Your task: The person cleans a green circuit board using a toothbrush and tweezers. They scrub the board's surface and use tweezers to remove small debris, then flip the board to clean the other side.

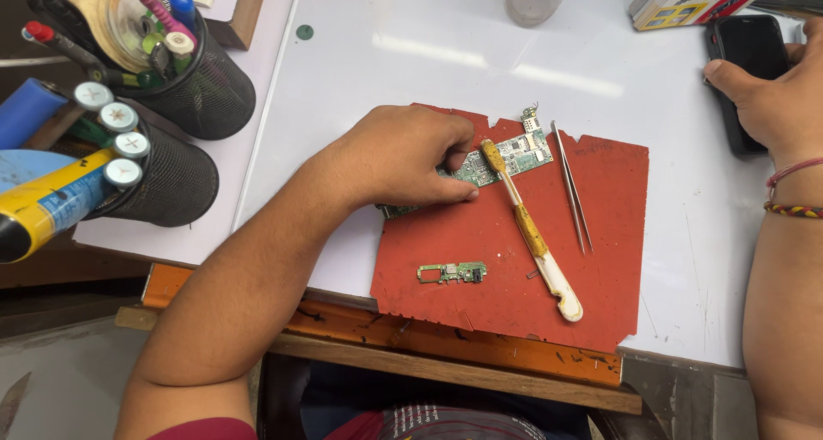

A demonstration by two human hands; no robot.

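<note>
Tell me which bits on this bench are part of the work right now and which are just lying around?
In hand:
left hand pressing the green circuit board
right hand on the black phone
red mat

Lying about:
small green board
tweezers
brush
mesh pen cups

I see a green circuit board [506,159] on a red mat [549,260], a white and yellow brush [531,230], silver tweezers [573,187], a black phone [747,71], and black mesh cups [184,89].
</note>
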